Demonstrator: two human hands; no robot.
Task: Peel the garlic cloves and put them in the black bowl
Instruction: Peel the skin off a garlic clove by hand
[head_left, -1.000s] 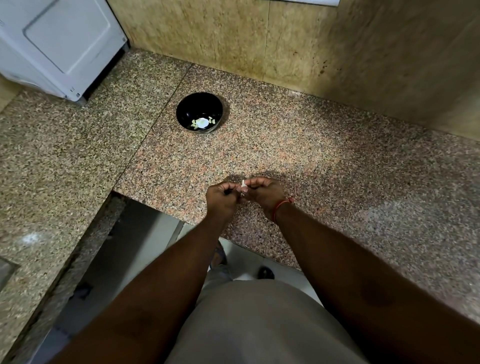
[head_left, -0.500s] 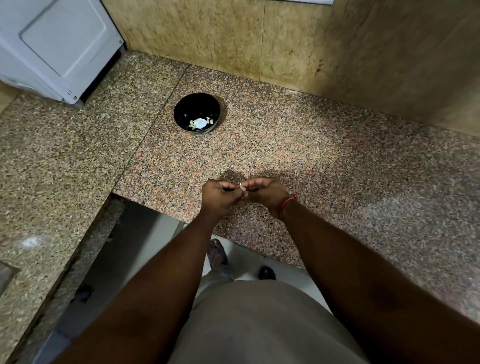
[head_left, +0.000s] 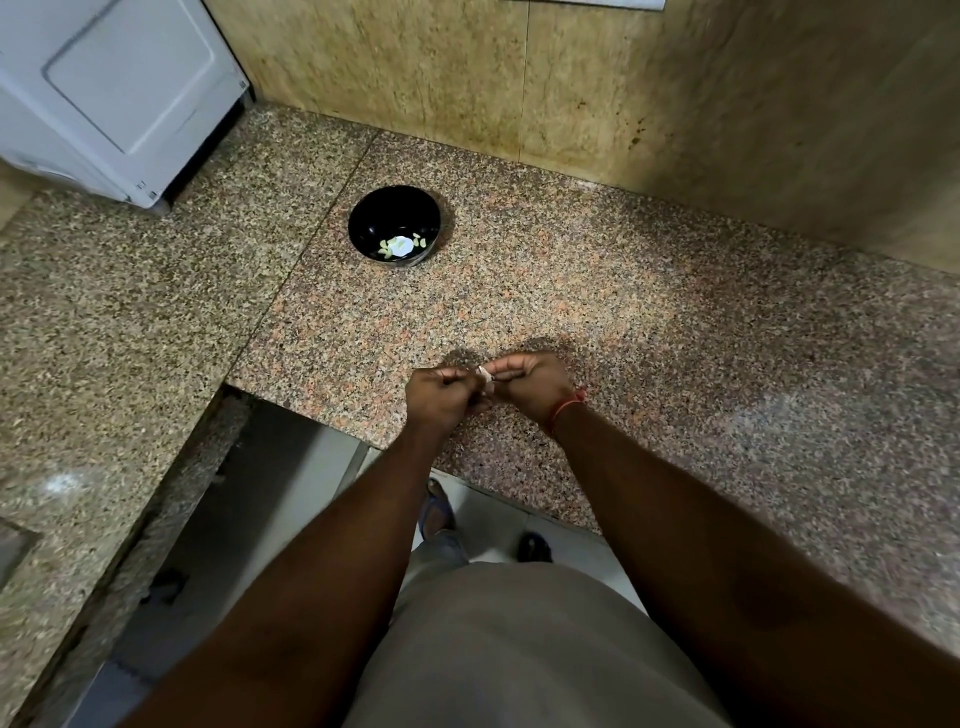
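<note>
Both hands meet just below the middle of the frame, over the near edge of the granite counter (head_left: 649, 322). The left hand (head_left: 440, 397) has its fingers curled into a loose fist, knuckles up, thumb and forefinger pointing toward the other hand. The right hand (head_left: 532, 382) is curled the same way, with a red thread (head_left: 569, 408) round its wrist. Between the fingertips of the two hands sits a small pale clove (head_left: 485, 375), pinched from both sides; it is too small to tell how much skin is on it. The hands touch or nearly touch at that point.

The bowl (head_left: 395, 226) stands on the counter in the upper middle of the frame, well apart from the hands and a little left of them. On its bottom lie a few pale peeled cloves (head_left: 402, 245), gathered toward the near side.

In the upper left corner stands a white appliance (head_left: 114, 88), its corner reaching the counter. Behind the counter, across the top of the frame, runs a yellowish stone wall (head_left: 675, 93). At the bottom of the frame both forearms lead down to a grey garment (head_left: 519, 649), and between counter edge and body a sandalled foot (head_left: 436, 512) shows on a pale floor.
</note>
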